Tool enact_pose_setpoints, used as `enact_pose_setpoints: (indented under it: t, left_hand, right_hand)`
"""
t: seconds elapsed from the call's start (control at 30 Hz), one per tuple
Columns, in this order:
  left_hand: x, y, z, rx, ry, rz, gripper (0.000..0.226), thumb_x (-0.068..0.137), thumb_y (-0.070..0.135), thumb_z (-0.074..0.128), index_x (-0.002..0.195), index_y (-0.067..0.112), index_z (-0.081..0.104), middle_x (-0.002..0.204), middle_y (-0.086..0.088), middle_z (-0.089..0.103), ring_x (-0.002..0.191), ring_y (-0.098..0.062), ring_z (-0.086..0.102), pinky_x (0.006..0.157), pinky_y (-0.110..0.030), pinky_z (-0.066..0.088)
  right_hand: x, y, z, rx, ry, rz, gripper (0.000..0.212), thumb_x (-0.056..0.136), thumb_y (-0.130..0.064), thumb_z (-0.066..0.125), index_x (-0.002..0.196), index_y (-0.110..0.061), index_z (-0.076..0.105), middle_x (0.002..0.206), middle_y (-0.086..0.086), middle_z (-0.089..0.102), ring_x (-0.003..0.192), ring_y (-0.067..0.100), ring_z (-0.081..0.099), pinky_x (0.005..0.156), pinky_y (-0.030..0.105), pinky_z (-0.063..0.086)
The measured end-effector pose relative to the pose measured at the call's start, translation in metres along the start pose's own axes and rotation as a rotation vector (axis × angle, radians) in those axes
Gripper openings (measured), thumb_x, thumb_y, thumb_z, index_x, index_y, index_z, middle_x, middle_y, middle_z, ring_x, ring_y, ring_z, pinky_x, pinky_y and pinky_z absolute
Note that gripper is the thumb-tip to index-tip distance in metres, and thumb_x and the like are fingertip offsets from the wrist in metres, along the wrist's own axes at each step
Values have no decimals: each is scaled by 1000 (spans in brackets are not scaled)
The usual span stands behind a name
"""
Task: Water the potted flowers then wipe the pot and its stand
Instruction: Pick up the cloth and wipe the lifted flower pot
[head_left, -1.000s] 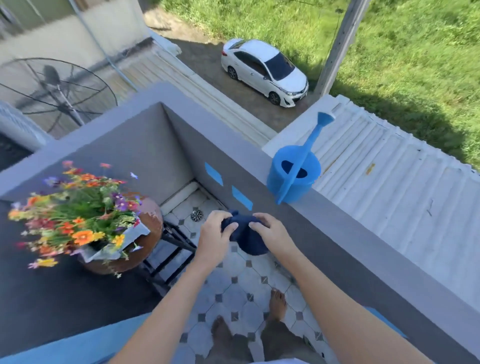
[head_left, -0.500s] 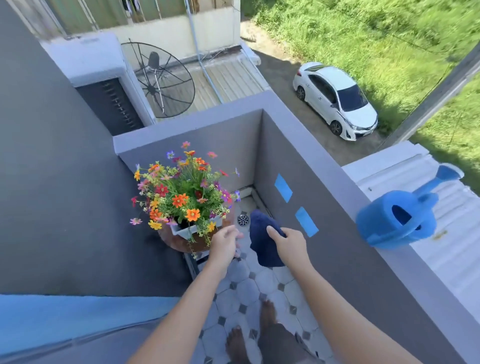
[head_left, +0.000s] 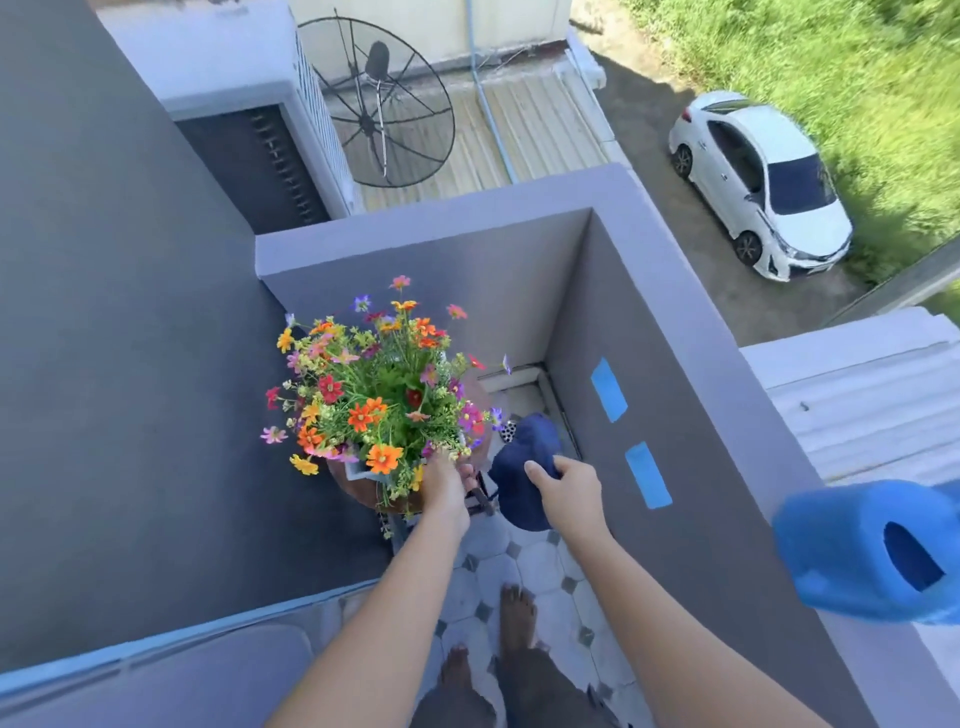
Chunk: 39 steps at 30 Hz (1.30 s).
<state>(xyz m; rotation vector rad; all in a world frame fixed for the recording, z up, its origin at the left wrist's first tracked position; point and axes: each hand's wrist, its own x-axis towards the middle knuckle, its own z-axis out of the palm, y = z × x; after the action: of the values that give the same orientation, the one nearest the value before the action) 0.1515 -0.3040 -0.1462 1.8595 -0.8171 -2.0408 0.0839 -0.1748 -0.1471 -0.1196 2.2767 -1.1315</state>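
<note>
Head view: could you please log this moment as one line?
phase: wiping starts | left hand: at flower pot edge | right hand: holds cloth | watering can: on ledge

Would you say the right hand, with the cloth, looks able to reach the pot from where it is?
Probably yes: the right hand holds the dark blue cloth just beside the pot, with nothing between them except the left hand at the rim.

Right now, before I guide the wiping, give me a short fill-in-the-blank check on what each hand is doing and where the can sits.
1. The right hand holds a dark ____ cloth.
2. The left hand is at the near rim of the flower ____.
3. The watering can rests on top of the balcony ____.

Missing words: blue; pot; wall
</note>
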Motion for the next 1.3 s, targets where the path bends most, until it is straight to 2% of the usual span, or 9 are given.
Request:
enact_pose_setpoints:
  t: [0.13, 0.3, 0.47, 0.63, 0.73, 0.83, 1.03, 1.13, 1.3]
  left_hand:
    - [9, -8, 2, 25, 52, 4, 26, 99, 16, 34, 89, 13, 58, 72, -2, 56, 55, -13, 44, 49, -22, 33]
    - [11, -7, -1, 50, 62, -34, 30, 98, 13, 36, 70, 15, 46, 66, -3, 43, 54, -15, 33, 49, -25, 26]
    - [14, 13, -20, 176, 77, 128, 37, 95, -4, 40, 64, 14, 48, 70, -9, 51, 54, -14, 41, 46, -21, 28]
    - [-3, 52, -39, 102, 93, 202, 29, 99, 15, 43, 71, 9, 45, 65, -12, 51, 45, -16, 34, 32, -15, 24]
    - [-34, 75, -45, 121, -8, 198, 23, 102, 14, 39, 81, 7, 45, 69, -14, 49, 37, -11, 31, 30, -17, 18]
    - [-73, 110, -51, 187, -116, 241, 15, 103, 10, 31, 102, 8, 46, 69, -14, 49, 34, -9, 28, 31, -20, 17]
    - [-148, 173, -52, 278, -254, 372, 29, 103, 5, 29, 81, 5, 47, 65, -12, 51, 37, -7, 26, 31, -18, 17]
    - [-167, 195, -47, 229, -277, 427, 29, 102, 6, 30, 78, 6, 47, 64, -11, 50, 39, -8, 26, 31, -18, 18]
    - [-180, 222, -36, 194, -284, 514, 28, 101, 7, 35, 77, 7, 49, 64, -11, 48, 36, -7, 28, 30, -17, 16]
  right_hand:
    - [15, -2, 8, -6, -49, -1, 43, 90, -16, 67, 66, -11, 32, 64, 5, 23, 60, 17, 21, 54, 31, 15]
    - [20, -8, 17, 8, -91, -17, 43, 90, -15, 66, 65, -12, 31, 64, 6, 25, 60, 17, 24, 54, 29, 17]
    - [20, -17, 20, 15, -73, -104, 42, 87, -13, 64, 65, -13, 28, 66, 9, 23, 62, 19, 21, 59, 32, 17]
    - [11, -42, 17, 87, 14, -161, 35, 89, -14, 60, 67, -13, 32, 63, 3, 30, 60, 17, 27, 54, 30, 22]
    - [4, -70, 19, 200, 31, -203, 11, 91, -15, 63, 98, -8, 59, 82, 1, 58, 75, 15, 51, 65, 26, 40]
    - [10, -114, 6, 323, 38, -257, 43, 89, -12, 66, 130, -13, 51, 117, 3, 62, 105, 18, 59, 91, 31, 49]
    - [25, -212, -31, 406, 37, -423, 47, 86, -6, 62, 131, -19, 53, 119, -4, 61, 103, 11, 59, 83, 14, 44]
    - [-5, -231, -34, 450, 13, -527, 44, 85, -4, 63, 126, -19, 60, 117, -5, 65, 94, -6, 59, 72, 1, 41]
    - [-67, -221, -9, 422, -143, -791, 39, 82, 0, 65, 115, -19, 61, 114, -9, 65, 105, 2, 61, 89, 14, 46]
